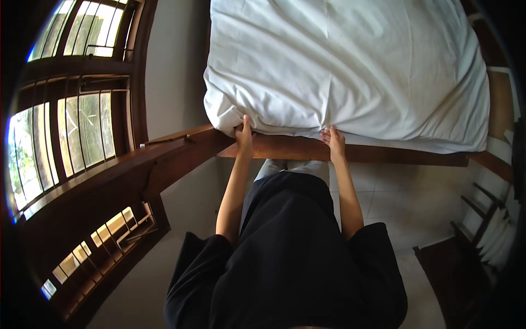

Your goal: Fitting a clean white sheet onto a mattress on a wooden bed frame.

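A white bed sheet [349, 70] covers the mattress in front of me, with creases fanning out from its near edge. My left hand [245, 137] grips the sheet near the mattress's near left corner, thumb on top and fingers mostly hidden below. Further right along the same edge, my right hand [335, 142] pinches the cloth, and a sharp fold rises from its fingertips. Under both wrists runs the brown wooden bed rail [287, 147]. The mattress itself is hidden by the sheet.
Barred wooden windows [84, 127] line the left wall, with a wooden ledge [181, 152] reaching towards the bed corner. My legs stand close against the rail. Pale floor tiles [390, 201] show at right, near a dark wooden rack [485, 214] with white cloth hanging on it.
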`<move>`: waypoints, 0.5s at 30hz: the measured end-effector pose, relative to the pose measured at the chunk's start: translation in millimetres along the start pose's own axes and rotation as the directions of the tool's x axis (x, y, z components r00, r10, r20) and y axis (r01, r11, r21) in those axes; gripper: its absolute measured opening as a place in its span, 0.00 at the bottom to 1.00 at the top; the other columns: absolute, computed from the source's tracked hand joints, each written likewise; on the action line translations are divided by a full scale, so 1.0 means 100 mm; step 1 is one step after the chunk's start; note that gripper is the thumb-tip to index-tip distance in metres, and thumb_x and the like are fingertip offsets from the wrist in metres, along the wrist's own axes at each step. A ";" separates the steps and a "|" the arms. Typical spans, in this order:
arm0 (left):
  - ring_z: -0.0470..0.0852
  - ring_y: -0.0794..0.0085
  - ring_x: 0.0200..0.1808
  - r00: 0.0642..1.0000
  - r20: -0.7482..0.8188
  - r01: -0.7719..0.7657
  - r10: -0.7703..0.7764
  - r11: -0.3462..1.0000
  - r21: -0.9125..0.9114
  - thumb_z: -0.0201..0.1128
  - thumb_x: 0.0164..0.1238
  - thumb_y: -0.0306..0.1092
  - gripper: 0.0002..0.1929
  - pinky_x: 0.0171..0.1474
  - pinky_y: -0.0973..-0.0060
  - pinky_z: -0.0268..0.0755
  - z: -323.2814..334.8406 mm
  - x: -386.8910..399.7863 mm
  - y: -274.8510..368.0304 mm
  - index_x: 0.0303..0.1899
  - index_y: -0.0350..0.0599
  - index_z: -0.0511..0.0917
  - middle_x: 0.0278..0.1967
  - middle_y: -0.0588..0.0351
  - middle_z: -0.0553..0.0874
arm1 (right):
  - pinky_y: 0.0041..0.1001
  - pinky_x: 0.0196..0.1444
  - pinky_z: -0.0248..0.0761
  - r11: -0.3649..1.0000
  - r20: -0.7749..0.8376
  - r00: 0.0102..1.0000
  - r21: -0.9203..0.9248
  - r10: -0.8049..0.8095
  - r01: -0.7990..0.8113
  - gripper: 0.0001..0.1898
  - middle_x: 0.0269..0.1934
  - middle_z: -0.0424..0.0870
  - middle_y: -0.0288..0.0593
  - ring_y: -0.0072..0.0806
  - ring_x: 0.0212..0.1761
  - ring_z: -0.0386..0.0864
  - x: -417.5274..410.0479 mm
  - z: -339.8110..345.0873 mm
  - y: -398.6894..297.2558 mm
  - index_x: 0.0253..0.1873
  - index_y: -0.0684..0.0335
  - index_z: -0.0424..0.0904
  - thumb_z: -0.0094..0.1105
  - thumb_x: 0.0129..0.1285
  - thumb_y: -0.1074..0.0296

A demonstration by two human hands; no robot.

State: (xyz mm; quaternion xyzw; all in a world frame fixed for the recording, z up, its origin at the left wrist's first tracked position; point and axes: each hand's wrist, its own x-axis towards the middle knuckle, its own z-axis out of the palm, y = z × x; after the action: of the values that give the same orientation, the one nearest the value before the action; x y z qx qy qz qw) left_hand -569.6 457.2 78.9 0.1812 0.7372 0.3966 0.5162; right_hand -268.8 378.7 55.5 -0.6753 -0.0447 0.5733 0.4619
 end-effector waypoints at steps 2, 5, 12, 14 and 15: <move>0.79 0.65 0.42 0.986 -0.058 0.137 -0.157 0.957 -0.256 0.54 0.71 0.51 0.21 0.48 0.64 0.72 0.06 0.25 -0.14 0.53 0.46 0.75 0.46 0.58 0.80 | 0.25 0.40 0.76 1.000 0.216 0.976 0.011 -0.012 0.010 0.20 0.42 0.84 0.45 0.27 0.39 0.82 -0.09 -0.02 0.03 0.46 0.66 0.76 0.50 0.72 0.51; 0.78 0.61 0.46 0.958 -0.096 0.167 -0.270 0.797 -0.580 0.49 0.71 0.49 0.20 0.50 0.65 0.70 -0.09 0.54 -0.41 0.58 0.52 0.72 0.48 0.57 0.80 | 0.25 0.40 0.75 1.000 0.237 0.971 0.007 0.017 -0.019 0.21 0.42 0.84 0.44 0.27 0.38 0.82 -0.22 -0.04 0.05 0.47 0.65 0.77 0.49 0.72 0.49; 0.81 0.67 0.48 0.976 0.000 0.215 -0.219 0.958 -0.187 0.48 0.73 0.46 0.21 0.50 0.69 0.72 -0.57 0.05 -0.75 0.60 0.48 0.72 0.48 0.56 0.82 | 0.21 0.39 0.73 0.945 0.575 0.802 -0.325 0.163 0.042 0.20 0.42 0.84 0.38 0.20 0.36 0.80 -0.45 0.36 0.02 0.52 0.62 0.78 0.48 0.72 0.50; 0.82 0.69 0.47 0.983 0.143 0.138 -0.117 0.979 -0.152 0.48 0.74 0.44 0.19 0.49 0.70 0.73 -0.72 -0.23 -0.73 0.59 0.45 0.73 0.49 0.55 0.83 | 0.20 0.36 0.72 0.956 0.666 0.742 -0.261 0.081 0.130 0.15 0.37 0.85 0.39 0.18 0.33 0.79 -0.53 0.79 0.06 0.47 0.63 0.80 0.56 0.69 0.57; 0.83 0.68 0.45 0.984 0.138 0.133 -0.112 0.979 -0.154 0.49 0.75 0.40 0.19 0.50 0.71 0.74 -0.79 -0.36 -0.70 0.58 0.40 0.73 0.48 0.52 0.84 | 0.22 0.37 0.73 0.900 0.704 0.710 -0.309 -0.001 0.308 0.15 0.36 0.86 0.42 0.22 0.34 0.81 -0.56 1.05 0.08 0.46 0.65 0.81 0.57 0.69 0.57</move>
State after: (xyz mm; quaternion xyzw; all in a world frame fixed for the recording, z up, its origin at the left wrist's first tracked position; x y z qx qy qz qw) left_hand -616.5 358.0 58.7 0.1177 0.6773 0.4102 0.5993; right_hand -376.8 401.4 100.3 -0.4874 -0.3881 0.7184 0.3094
